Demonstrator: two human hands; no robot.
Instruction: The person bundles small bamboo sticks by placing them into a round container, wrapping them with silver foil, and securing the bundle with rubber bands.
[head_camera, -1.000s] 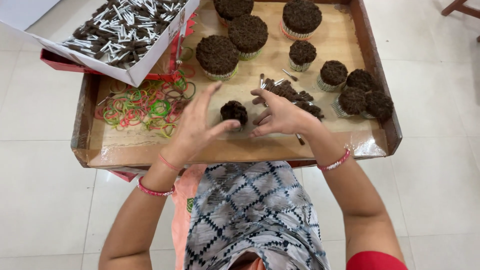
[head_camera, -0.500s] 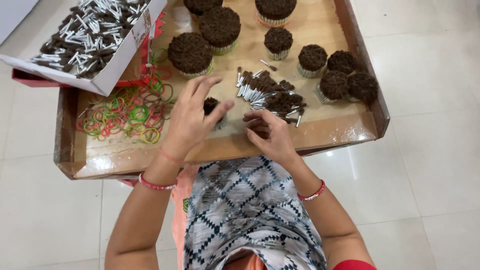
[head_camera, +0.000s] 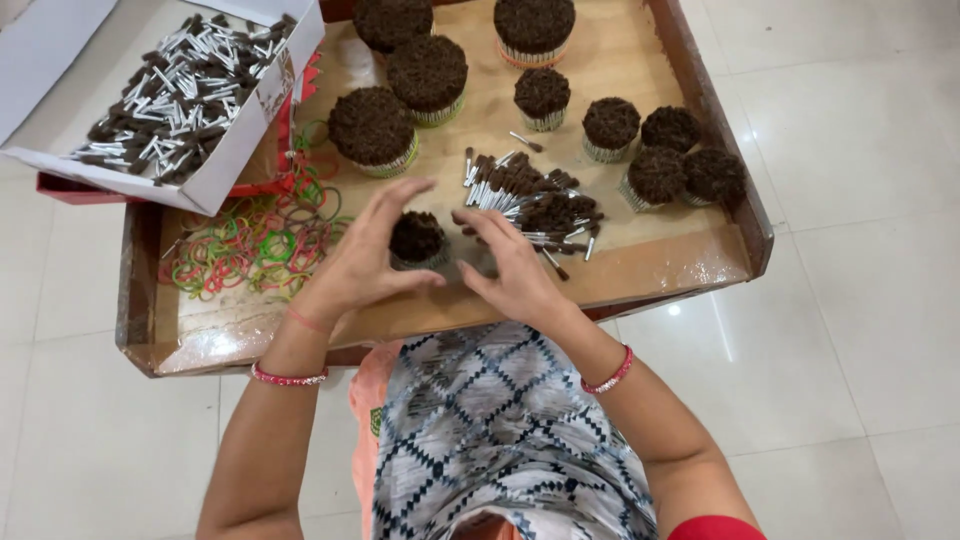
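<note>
Head view: left hand (head_camera: 355, 265) and right hand (head_camera: 515, 270) cupped around a small dark bundle (head_camera: 417, 238), standing upright on the tray (head_camera: 650, 265), probably to keep the sticks gathered. Fingers spread, both grips half open, touching its sides rather than clamping. Bundle between the palms, at 12 o'clock from the wrists. Loose sticks (head_camera: 530, 195) at 2 o'clock, rubber bands (head_camera: 250, 250) at 9 o'clock, white box (head_camera: 170, 100) at 10 o'clock.
</note>
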